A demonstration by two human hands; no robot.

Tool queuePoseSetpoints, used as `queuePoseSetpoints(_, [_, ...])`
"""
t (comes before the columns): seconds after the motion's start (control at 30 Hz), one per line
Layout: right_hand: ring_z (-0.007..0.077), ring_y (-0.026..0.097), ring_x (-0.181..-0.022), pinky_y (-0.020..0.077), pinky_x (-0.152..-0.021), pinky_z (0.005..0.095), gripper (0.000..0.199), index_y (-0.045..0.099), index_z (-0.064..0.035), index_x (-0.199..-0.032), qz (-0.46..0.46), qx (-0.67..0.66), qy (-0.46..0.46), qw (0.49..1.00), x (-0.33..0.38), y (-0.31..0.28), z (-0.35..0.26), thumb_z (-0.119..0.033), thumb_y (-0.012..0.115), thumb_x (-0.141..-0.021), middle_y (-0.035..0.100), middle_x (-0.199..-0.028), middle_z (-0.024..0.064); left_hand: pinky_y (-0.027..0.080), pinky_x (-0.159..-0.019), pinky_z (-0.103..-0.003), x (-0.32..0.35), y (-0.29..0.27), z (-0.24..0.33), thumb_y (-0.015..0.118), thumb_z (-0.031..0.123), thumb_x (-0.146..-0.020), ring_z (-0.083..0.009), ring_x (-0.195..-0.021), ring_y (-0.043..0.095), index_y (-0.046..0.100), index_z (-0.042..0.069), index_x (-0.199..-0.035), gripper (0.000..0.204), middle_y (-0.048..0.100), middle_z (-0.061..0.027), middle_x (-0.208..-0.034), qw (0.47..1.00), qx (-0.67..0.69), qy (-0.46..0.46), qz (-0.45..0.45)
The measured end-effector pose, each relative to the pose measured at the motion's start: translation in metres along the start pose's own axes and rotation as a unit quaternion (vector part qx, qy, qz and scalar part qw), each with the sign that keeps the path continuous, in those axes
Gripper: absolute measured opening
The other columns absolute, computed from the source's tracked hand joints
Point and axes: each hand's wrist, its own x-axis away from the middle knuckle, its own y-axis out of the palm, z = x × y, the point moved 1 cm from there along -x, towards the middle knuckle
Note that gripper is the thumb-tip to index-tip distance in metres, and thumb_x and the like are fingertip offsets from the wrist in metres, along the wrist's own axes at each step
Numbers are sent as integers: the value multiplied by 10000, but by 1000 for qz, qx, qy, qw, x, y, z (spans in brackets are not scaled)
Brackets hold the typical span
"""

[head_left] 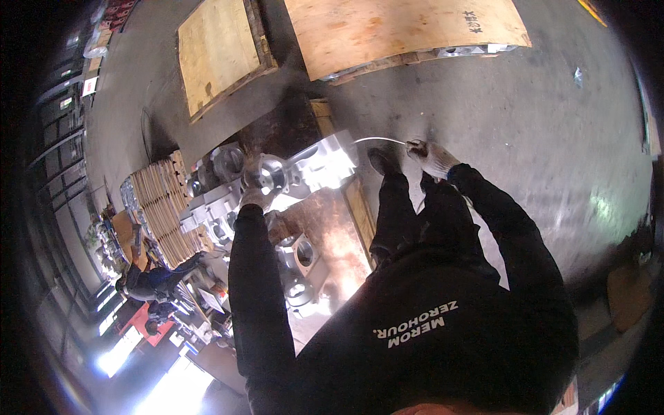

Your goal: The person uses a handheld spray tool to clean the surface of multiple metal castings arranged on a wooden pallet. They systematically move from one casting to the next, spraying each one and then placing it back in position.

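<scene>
My right hand (436,160), in a pale knitted glove, is closed round a thin pale strip (379,140). The strip arcs left from my fingers to the bright end of a silver metal casting (321,164). Whether it is wire or plastic I cannot make out. On the left, my left hand (254,196) rests against the castings beside a round flanged opening (271,174); its fingers are hard to separate from the metal. More silver castings with round bores, one a square-flanged casting (304,253), lie on a brown board (332,232) nearer my body.
Wood-topped stacks (408,31) and a plywood panel (220,52) stand on the grey floor (553,124) ahead. To the left is a pile of cardboard sheets (158,204), with another person (149,283) beyond it. My shoes (384,160) are close to the board's right edge.
</scene>
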Motion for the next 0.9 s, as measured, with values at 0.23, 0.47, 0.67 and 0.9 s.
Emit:
queuePoseSetpoints(0.23, [376, 678, -969, 531, -791, 430, 312, 632, -53, -1154, -49, 96, 7, 994, 20, 10, -26, -297, 556, -975, 693, -1023, 211, 436, -1079, -409, -9, 34, -26, 550, 860, -729, -352, -1307, 527, 512, -45, -1379, 1115, 523, -286, -1392, 997, 54, -40, 42])
queuePoseSetpoints(0.47, [206, 667, -801, 527, -768, 324, 362, 603, -60, -1264, 14, 80, -105, 991, 12, 18, 37, -296, 585, -990, 715, -937, 149, 239, -1181, -499, -12, 26, 1, 530, 888, -716, -404, -1438, 295, 259, -4, -1518, 1229, 271, -272, -1555, 975, 178, 49, 126])
queuePoseSetpoints(0.67, [136, 460, -388, 412, -377, 336, 403, 644, -138, -1184, 68, -116, 281, 950, 71, -32, -31, -468, 615, -954, 486, -536, 0, 457, -1039, -491, -53, 48, -36, 522, 584, -912, -445, -1223, 553, 284, 59, -1519, 838, 534, -291, -1356, 827, 482, -125, 261])
queuePoseSetpoints(0.9, [102, 464, -429, 380, -409, 326, 267, 672, -171, -1138, 139, -165, 230, 949, 138, 15, 12, -368, 608, -970, 526, -618, -23, 535, -927, -453, -132, 57, -46, 459, 348, -974, -323, -1115, 659, 701, 59, -1148, 415, 685, -206, -1151, 916, 346, -101, 174])
